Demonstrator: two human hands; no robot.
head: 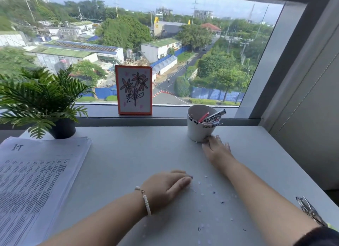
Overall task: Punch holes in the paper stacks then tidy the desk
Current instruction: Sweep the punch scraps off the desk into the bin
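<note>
Nearest you, paper dots (pixel 211 190) lie scattered on the desk (pixel 128 154) between your forearms. Your left hand (pixel 168 186) rests flat and empty, its fingertips at the dots' left edge, so it's the nearer one for sweeping them. Your right hand (pixel 216 148) lies flat and empty too, touching the cup (pixel 198 130). The stack (pixel 36 181) sits far left; the punch (pixel 310 211) sits by your right elbow

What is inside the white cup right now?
The white cup holds a marker, a red pencil and binder clips near its rim. Its wall hides anything lower down.
</note>
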